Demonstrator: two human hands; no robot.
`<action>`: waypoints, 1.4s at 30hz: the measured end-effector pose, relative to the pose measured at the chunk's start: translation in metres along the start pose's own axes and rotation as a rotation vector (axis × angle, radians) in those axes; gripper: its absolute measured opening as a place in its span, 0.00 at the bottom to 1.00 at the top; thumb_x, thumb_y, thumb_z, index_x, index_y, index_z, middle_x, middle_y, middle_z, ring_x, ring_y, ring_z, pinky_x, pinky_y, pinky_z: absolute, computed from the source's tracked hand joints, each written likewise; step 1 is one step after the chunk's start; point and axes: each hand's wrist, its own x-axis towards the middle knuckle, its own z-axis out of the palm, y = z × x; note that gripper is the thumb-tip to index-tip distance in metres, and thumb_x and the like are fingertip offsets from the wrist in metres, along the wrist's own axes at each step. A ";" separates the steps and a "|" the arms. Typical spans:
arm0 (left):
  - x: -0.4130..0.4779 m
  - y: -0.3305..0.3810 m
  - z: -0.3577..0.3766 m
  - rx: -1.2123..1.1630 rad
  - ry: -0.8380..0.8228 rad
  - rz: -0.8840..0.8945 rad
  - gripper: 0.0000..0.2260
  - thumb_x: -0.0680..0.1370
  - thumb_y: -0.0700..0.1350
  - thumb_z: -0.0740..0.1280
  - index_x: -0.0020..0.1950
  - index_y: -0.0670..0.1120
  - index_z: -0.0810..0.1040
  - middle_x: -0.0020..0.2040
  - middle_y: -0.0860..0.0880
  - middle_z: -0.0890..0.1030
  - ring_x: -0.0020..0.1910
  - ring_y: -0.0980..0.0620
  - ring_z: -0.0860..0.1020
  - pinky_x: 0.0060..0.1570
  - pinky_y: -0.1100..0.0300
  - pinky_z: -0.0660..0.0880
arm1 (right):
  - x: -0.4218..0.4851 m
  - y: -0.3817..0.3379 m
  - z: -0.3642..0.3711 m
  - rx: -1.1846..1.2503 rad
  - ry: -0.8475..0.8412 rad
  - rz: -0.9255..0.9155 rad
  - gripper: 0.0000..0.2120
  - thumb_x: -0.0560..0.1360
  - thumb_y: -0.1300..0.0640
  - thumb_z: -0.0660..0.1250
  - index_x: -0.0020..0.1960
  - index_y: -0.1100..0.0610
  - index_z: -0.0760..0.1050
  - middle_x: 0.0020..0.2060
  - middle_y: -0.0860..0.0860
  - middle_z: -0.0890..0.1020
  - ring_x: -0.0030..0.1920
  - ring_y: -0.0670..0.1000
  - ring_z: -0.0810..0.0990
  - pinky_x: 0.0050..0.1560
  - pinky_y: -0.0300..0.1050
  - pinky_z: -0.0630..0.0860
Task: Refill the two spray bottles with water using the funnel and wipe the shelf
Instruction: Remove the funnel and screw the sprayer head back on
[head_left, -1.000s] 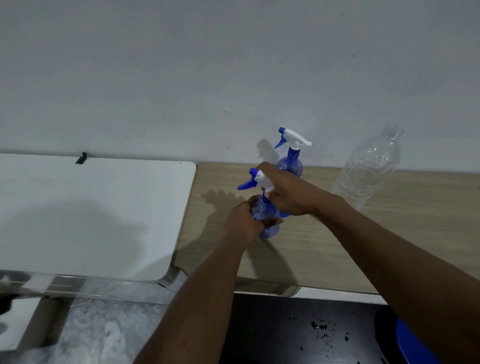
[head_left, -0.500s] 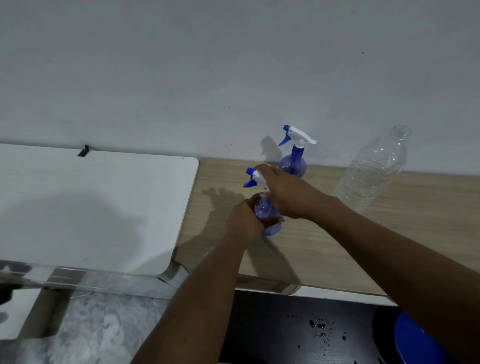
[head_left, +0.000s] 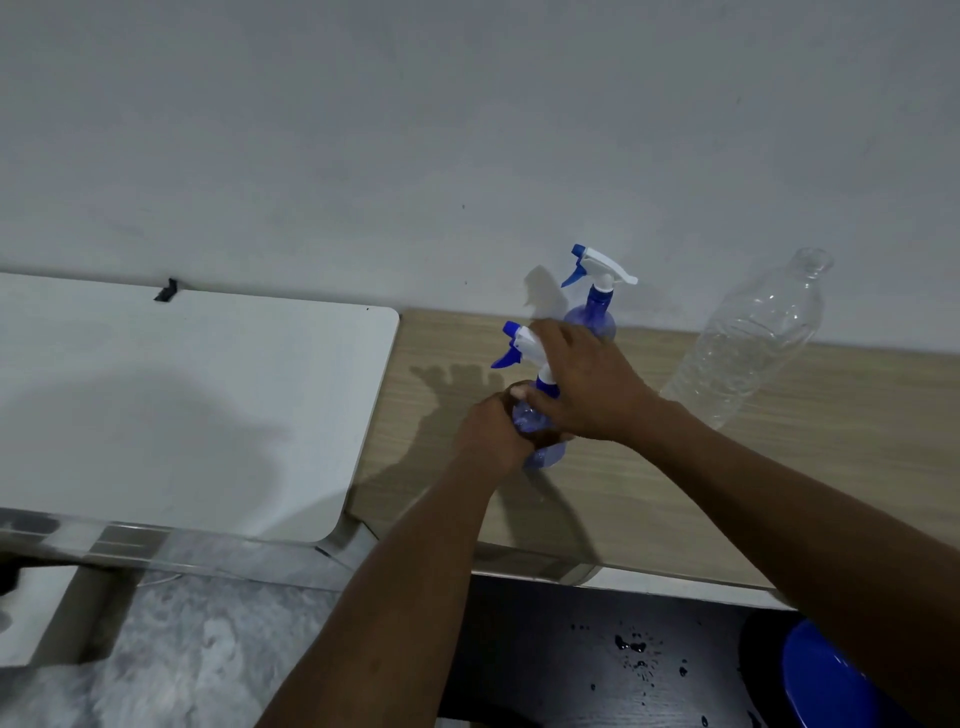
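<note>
Left hand (head_left: 493, 431) grip clenched round translucent blue plastic spray bottle (head_left: 548, 453), steadying it upright on wood-grain worktop (head_left: 675, 493). Right hand (head_left: 587, 384) grip grasped white-and-blue trigger head (head_left: 522, 343), likely unscrewing for refill. Second blue spray bottle (head_left: 596, 309) stood behind, by wall.

Near bottle (head_left: 527, 418): translucent blue body, blue collar, white trigger head, blue nozzle and lever.
Far bottle (head_left: 592, 317): same scheme, blue body, white head, blue nozzle and lever.
Clear bottle (head_left: 748, 343): colourless, see-through, faint ribbed pattern.
Shelf (head_left: 779, 493): light tan, fine wood grain.
Table (head_left: 208, 389): plain white.
Wall (head_left: 467, 130): pale grey, few dark specks.
Clip (head_left: 166, 290): black.
Floor (head_left: 182, 665): grey, mottled marble pattern.
Low board (head_left: 545, 649): black, dotted with shiny drops.
Round object (head_left: 821, 680): bright blue.
</note>
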 end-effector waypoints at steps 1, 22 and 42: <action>0.001 0.000 0.000 -0.005 0.006 -0.002 0.20 0.68 0.56 0.78 0.56 0.55 0.78 0.45 0.56 0.81 0.48 0.53 0.81 0.51 0.58 0.76 | 0.001 0.001 -0.001 0.061 -0.018 -0.002 0.25 0.74 0.48 0.68 0.66 0.57 0.67 0.53 0.56 0.80 0.51 0.59 0.79 0.50 0.56 0.77; 0.000 0.002 0.003 -0.056 -0.063 -0.010 0.13 0.71 0.49 0.77 0.47 0.54 0.74 0.39 0.57 0.77 0.40 0.59 0.76 0.47 0.60 0.70 | -0.006 0.003 0.004 -0.127 0.040 0.037 0.29 0.73 0.39 0.69 0.64 0.57 0.69 0.49 0.54 0.83 0.48 0.57 0.81 0.53 0.56 0.76; 0.003 -0.010 0.009 -0.036 -0.061 0.045 0.16 0.72 0.51 0.76 0.58 0.54 0.78 0.44 0.60 0.79 0.44 0.61 0.77 0.45 0.67 0.71 | -0.015 0.006 0.007 0.011 0.017 0.059 0.23 0.75 0.49 0.71 0.63 0.57 0.66 0.51 0.55 0.81 0.45 0.57 0.81 0.48 0.52 0.77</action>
